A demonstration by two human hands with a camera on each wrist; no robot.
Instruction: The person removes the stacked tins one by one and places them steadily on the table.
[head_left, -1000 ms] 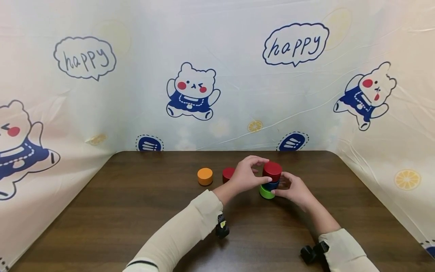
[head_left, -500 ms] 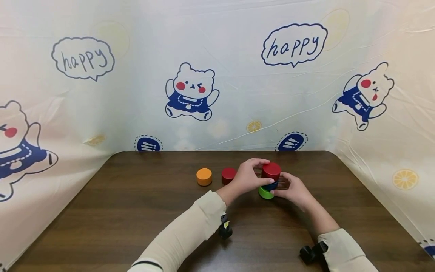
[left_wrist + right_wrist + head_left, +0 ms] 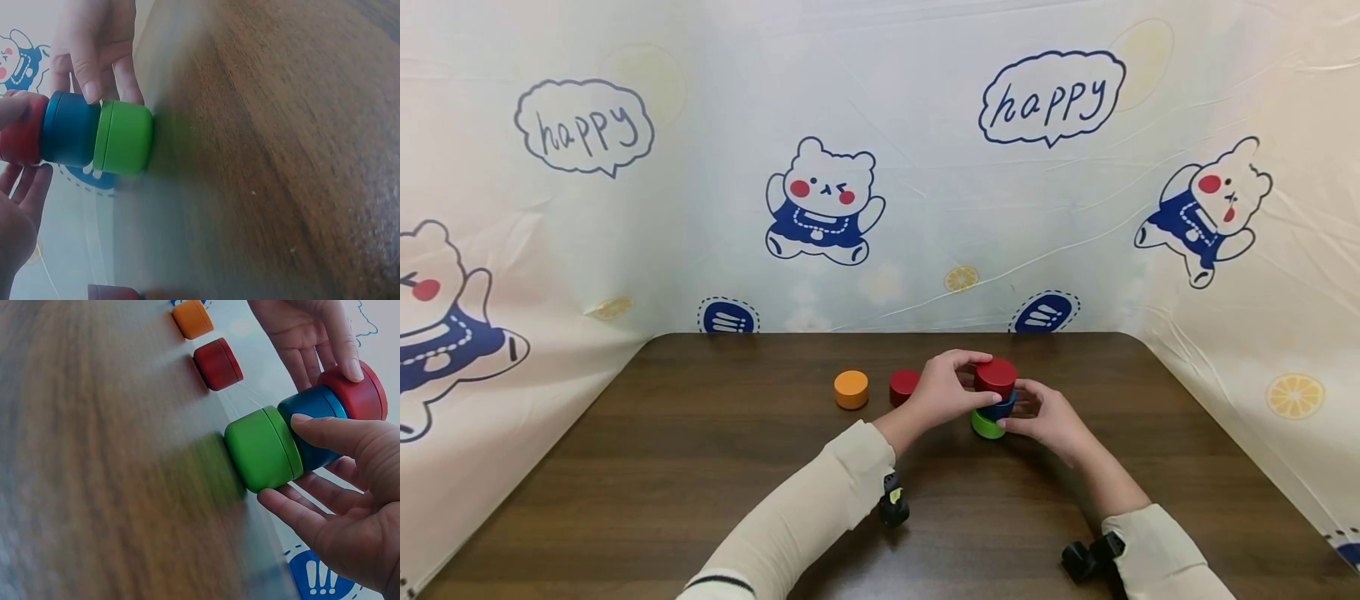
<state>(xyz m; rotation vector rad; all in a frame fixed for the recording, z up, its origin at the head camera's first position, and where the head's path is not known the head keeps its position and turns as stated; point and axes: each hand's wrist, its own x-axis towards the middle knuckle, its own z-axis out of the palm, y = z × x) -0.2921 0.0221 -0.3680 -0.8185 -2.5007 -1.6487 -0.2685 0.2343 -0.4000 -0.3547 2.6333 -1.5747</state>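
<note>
Three small round lidded jars stand in a stack on the table. The green jar is at the bottom, the blue jar in the middle, and a red jar on top, slightly off to the left of the blue one. My left hand grips the red jar's sides between thumb and fingers. Lower down, my right hand holds the blue jar, its thumb pressed on the near side. In the right wrist view, a fingertip of that hand reaches the green jar's edge.
A second red jar stands left of the stack, partly behind my left hand. Farther left is an orange jar. The brown wooden table meets a printed cloth backdrop at its back edge.
The top red jar has shifted slightly left over the blue jar, with my left hand still gripping it. My right hand has stayed almost still.
</note>
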